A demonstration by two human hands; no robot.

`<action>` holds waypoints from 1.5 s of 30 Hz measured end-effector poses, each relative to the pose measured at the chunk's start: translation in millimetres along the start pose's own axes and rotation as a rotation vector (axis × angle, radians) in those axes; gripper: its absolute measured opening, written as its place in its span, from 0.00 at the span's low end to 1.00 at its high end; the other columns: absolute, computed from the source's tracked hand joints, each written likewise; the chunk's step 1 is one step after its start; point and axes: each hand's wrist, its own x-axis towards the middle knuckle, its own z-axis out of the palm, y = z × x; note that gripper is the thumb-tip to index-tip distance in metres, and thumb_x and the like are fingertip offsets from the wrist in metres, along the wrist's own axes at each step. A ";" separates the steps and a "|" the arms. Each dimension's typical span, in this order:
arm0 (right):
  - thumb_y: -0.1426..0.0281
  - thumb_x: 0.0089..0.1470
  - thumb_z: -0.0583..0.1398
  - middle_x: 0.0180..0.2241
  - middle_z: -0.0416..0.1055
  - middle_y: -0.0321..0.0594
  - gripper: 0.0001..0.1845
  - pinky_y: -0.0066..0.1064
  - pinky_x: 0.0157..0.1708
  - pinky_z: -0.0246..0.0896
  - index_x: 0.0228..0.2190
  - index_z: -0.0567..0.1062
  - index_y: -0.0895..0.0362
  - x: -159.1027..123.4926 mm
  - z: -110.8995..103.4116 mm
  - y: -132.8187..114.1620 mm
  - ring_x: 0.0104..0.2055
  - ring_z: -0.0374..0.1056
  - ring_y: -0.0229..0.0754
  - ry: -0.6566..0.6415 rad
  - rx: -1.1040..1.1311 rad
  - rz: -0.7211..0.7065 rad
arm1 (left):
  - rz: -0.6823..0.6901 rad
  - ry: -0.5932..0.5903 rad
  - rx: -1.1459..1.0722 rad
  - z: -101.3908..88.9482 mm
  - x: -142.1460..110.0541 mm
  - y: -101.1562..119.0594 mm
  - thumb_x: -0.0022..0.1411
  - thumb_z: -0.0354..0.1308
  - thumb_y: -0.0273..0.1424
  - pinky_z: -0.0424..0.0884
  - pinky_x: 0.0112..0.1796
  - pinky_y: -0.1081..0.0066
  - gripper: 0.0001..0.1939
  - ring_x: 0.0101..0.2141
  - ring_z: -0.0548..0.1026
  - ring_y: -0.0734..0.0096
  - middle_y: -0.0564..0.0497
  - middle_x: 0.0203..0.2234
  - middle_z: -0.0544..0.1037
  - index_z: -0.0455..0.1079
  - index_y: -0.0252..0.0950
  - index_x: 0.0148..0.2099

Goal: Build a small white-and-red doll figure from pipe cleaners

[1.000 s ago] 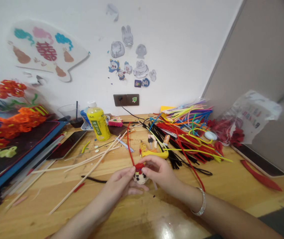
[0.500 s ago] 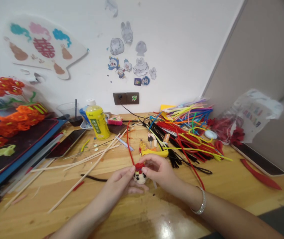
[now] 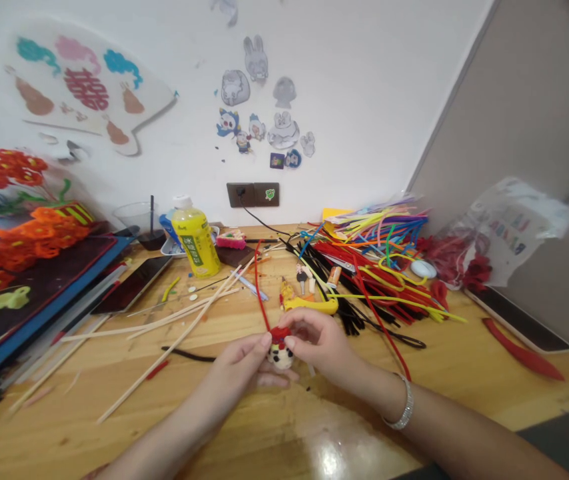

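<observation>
Above wooden desk [image 3: 284,427], left hand [image 3: 234,367], right hand [image 3: 319,340]: fingers curled, pinching round chenille figure [image 3: 280,355].

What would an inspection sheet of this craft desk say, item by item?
Surface: light wooden tabletop, glossy near the front edge.
Job's things: small white ball figure with black spots and a red top; long red pipe cleaner rising from it.
Clutter: thin pale wooden sticks; heaped multicoloured pipe cleaners; yellow plastic bottle.
Hands: left hand and right hand both pinch the figure.
Cables: thin black cable from a dark wall socket.
Surroundings: white wall with stickers; orange and blue artificial flowers; clear plastic bag.
</observation>
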 end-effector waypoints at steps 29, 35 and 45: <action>0.74 0.42 0.61 0.31 0.74 0.37 0.08 0.30 0.34 0.67 0.30 0.75 0.56 -2.6 -0.2 -0.3 0.32 0.70 0.37 -0.004 0.004 -0.049 | 0.017 -0.072 0.037 -7.1 2.3 -2.2 0.51 0.62 0.42 0.72 0.34 0.73 0.15 0.29 0.77 0.69 0.50 0.26 0.81 0.76 0.33 0.33; 0.74 0.43 0.61 0.31 0.73 0.37 0.08 0.29 0.34 0.67 0.30 0.75 0.57 -2.6 0.3 -0.1 0.31 0.70 0.37 0.011 -0.013 -0.050 | 0.015 -0.079 0.027 -8.9 3.7 -3.8 0.52 0.62 0.41 0.72 0.35 0.72 0.15 0.29 0.77 0.70 0.49 0.26 0.80 0.76 0.33 0.34; 0.68 0.44 0.64 0.33 0.75 0.39 0.12 0.31 0.35 0.66 0.35 0.76 0.55 3.4 -6.7 6.1 0.34 0.70 0.38 -0.044 0.031 0.009 | -0.003 -0.029 -0.113 -7.4 3.3 -4.9 0.52 0.63 0.39 0.72 0.35 0.69 0.15 0.30 0.79 0.65 0.48 0.30 0.80 0.74 0.33 0.38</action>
